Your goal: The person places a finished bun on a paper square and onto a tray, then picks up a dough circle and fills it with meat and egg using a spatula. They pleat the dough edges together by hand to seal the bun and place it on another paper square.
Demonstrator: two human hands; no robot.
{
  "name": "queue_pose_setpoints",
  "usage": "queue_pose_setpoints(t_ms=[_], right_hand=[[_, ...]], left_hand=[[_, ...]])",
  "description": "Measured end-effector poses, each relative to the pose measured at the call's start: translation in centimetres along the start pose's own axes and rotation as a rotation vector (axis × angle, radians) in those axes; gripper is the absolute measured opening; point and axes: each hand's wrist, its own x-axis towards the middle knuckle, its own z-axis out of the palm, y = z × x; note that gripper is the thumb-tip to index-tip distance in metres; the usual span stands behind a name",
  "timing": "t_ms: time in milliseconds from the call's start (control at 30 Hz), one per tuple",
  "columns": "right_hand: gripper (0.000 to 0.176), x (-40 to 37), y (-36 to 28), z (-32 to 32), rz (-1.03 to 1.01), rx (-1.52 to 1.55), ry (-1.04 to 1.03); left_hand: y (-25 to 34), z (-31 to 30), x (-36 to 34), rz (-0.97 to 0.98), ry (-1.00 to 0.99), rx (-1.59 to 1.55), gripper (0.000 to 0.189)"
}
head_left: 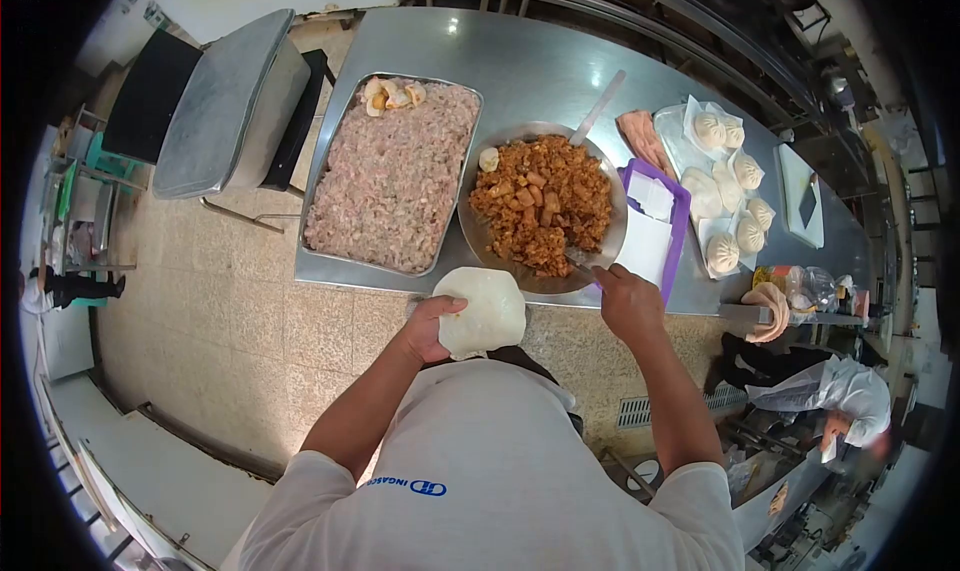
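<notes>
My left hand [432, 328] holds a round, flat dough wrapper [490, 311] at the table's front edge, the thumb lying on top of it. Closed around the handle of a metal utensil [577, 261] is my right hand [632, 306], at the near right rim of a wide metal bowl [510, 271]. The utensil's far end is buried in brown, chunky cooked filling [540, 196], so its shape is hidden. A small pale dough lump [488, 160] rests at the bowl's left side, and a long flat handle [600, 104] leans out over the back rim.
Left of the bowl stands a metal tray of raw minced meat [390, 181] with dough pieces [390, 96] in one corner. Rightward are a purple tray with white papers [650, 246], several pleated buns [722, 253], a cloth [645, 141] and a white board [800, 196]. Another person [835, 396] bends at right.
</notes>
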Motion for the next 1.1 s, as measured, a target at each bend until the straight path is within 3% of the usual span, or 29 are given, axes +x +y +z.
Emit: queue_pose_setpoints(t_ms=[133,233,333,433,500,633,800,933,1100], right_hand=[[0.032,-0.8,-0.6,0.2,0.014,0.052,0.074],[0.032,-1.2,-0.8,0.3,0.007,0.121,0.084],[0.028,-0.8,-1.4,0.1,0.020,0.165,0.052],[0.023,-0.3,-0.5,1.0,-0.015,0.319,0.102],[0.020,-0.3,0.2,1.3,0.002,0.394,0.091],[0.014,-0.8,0.8,1.5,0.120,0.717,0.156],[0.015,-1.6,-0.2,-3.5,0.138,0.538,0.362],[0.020,-2.4,-2.2,-5.3,0.052,0.481,0.490],[0.024,-3.1,-4.3,-2.4,-0.048,0.599,0.554]], left_hand=[[1.0,0.9,-2.5,0.006,0.071,-0.011,0.067],[1.7,2.1,-4.1,0.088,-0.013,-0.122,0.076],[2.5,2.7,-5.1,0.072,0.118,0.041,0.077],[3.1,3.6,-5.9,0.068,0.057,0.216,0.078],[2.8,5.0,-6.5,0.322,-0.241,-0.149,0.086],[4.0,6.4,-5.1,0.454,-0.304,-0.261,0.091],[4.8,8.0,-1.5,0.481,-0.032,-0.036,0.077],[3.3,9.4,3.1,0.315,-0.130,-0.135,0.064],[2.0,11.7,5.2,0.273,-0.137,-0.281,0.054]])
